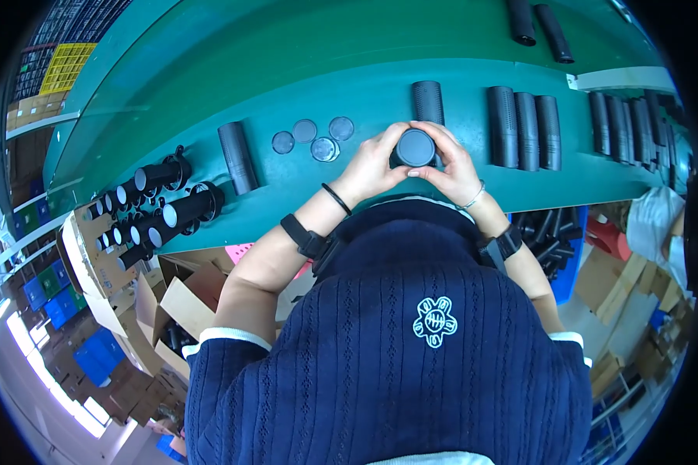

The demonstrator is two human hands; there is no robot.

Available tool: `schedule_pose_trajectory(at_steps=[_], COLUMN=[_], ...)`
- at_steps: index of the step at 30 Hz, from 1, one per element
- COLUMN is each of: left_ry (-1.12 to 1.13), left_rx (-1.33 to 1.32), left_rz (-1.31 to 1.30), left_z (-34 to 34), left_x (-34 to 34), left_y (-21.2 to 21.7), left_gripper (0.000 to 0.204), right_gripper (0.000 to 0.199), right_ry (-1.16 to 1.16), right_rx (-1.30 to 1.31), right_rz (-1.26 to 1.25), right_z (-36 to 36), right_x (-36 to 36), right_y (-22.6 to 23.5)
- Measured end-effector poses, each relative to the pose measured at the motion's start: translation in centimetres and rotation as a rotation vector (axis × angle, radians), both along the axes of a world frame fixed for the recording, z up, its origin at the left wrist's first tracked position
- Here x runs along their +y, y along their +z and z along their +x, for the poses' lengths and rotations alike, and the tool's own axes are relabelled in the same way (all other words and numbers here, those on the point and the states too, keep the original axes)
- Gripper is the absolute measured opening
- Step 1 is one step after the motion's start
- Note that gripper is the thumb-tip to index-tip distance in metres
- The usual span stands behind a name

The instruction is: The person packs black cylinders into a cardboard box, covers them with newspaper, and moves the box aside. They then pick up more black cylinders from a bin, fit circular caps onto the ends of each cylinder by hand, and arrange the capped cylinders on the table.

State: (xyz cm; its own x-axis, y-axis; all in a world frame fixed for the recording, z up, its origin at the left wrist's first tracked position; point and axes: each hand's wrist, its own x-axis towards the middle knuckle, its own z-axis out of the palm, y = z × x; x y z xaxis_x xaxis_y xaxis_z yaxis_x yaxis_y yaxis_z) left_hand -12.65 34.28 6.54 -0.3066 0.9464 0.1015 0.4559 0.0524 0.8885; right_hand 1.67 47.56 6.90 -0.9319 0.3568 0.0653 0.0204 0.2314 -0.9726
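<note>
Both my hands close round a black tube [416, 147], whose flat round end faces up; most of its body is hidden. My left hand [374, 164] grips its left side, and my right hand [455, 172] its right side, thumbs at the near edge. Just beyond them lies a ribbed black tube [427, 102] on the green bench. Several round dark discs [304, 130] are scattered left of my hands; one is shinier than the others. Another black tube [238, 157] lies farther left. To the right, three black tubes [526, 130] lie side by side.
At the left end stand several black parts with pale round ends [186, 208]. More tubes [624, 128] are grouped at the far right, and two [552, 33] lie on the green surface beyond. Below the bench are open cardboard boxes [186, 302] and a blue bin [570, 267] of black parts.
</note>
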Motion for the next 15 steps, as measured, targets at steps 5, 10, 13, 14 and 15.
schedule_pose_trajectory(at_steps=[5, 10, 13, 14, 15], left_ry=[0.069, 0.084, 0.063, 0.048, 0.034], left_rx=[0.05, -0.003, -0.055, -0.024, 0.006], left_rz=[0.007, -0.032, -0.078, -0.036, 0.006], left_z=[0.72, 0.39, 0.13, 0.0, 0.0], left_x=[0.17, 0.29, 0.23, 0.21, 0.13], left_y=[0.16, 0.21, 0.0, -0.18, -0.34], left_gripper=[0.064, 0.063, 0.063, 0.063, 0.062], right_gripper=[0.07, 0.071, 0.075, 0.075, 0.075], right_ry=[-0.116, -0.105, -0.022, -0.019, -0.011], right_rx=[0.031, 0.032, 0.046, 0.044, 0.034], right_rz=[0.036, -0.004, -0.174, -0.174, -0.202], right_z=[-0.23, -0.74, -0.35, -0.2, -0.09], right_x=[-0.75, -0.7, -0.44, -0.47, -0.48], right_y=[0.24, 0.11, 0.04, 0.14, 0.28])
